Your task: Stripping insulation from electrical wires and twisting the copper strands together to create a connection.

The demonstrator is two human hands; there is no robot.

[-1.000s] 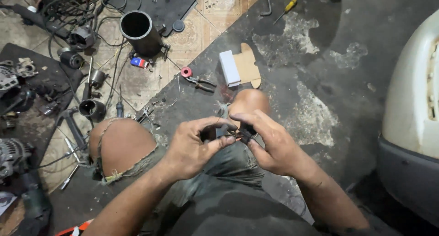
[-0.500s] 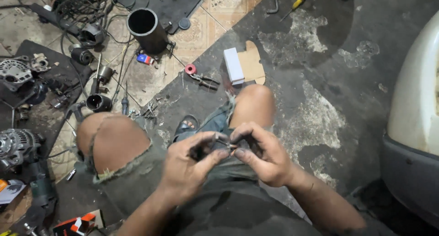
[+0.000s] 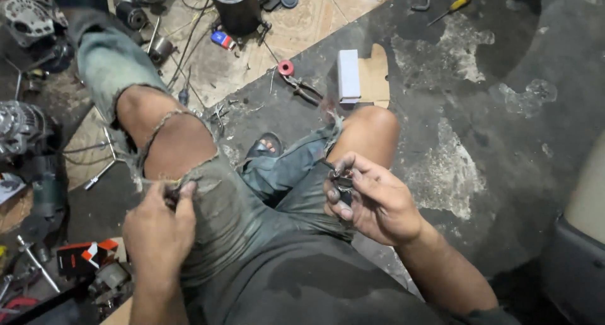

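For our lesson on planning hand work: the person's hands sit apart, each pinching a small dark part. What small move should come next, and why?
Probably bring the left hand back toward the right hand. The left pinches a small dark piece at the thigh, while the right holds a small metal part near the knee, so the two parts cannot meet where they are.

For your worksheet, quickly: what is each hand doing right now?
Left hand: closed, pinching a small dark part.
Right hand: closed, holding a small metal part.
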